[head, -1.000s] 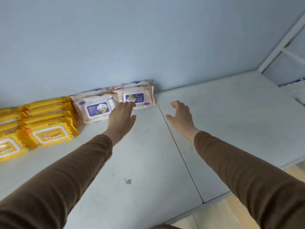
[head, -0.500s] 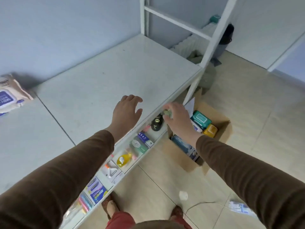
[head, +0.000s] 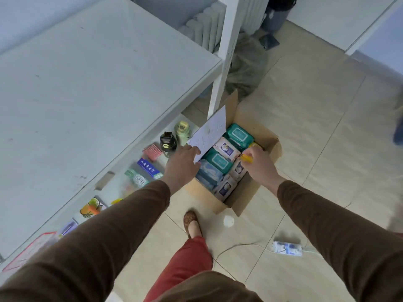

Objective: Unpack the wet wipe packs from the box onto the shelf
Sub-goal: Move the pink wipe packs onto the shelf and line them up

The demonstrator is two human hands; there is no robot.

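i see both my hands down at the one cardboard box (head: 254, 196) on the tiled floor (head: 316, 118). my right hand (head: 260, 165) has its grip curled around a yellow wet wipe pack (head: 247, 158) at the box's far-right side; only a small glossy corner of that pack shows past my fingers. my left hand (head: 182, 167) hangs over the box's left edge with its back to me, so i cannot tell whether its grip is spread or curled; a white sheet of paper (head: 210, 132) with faint writing rises just beyond its knuckles, and i cannot tell if they touch. between the two grips i count two teal packs (head: 238, 134) with pale flip lids, at least three pale packs (head: 226, 149) with dark printed labels, and one soft light-blue pack (head: 210, 171), all plump plastic pillows packed close together. left of my left hand the smooth white shelf (head: 87, 88) runs away, with a lower shelf under it carrying two bottles (head: 168, 141), one black-capped and one pale green, plus small cartons. below my right arm one blue-and-white pack (head: 287, 248) lies on the floor, well apart from the box. both sleeves (head: 340, 232) are brown knit.
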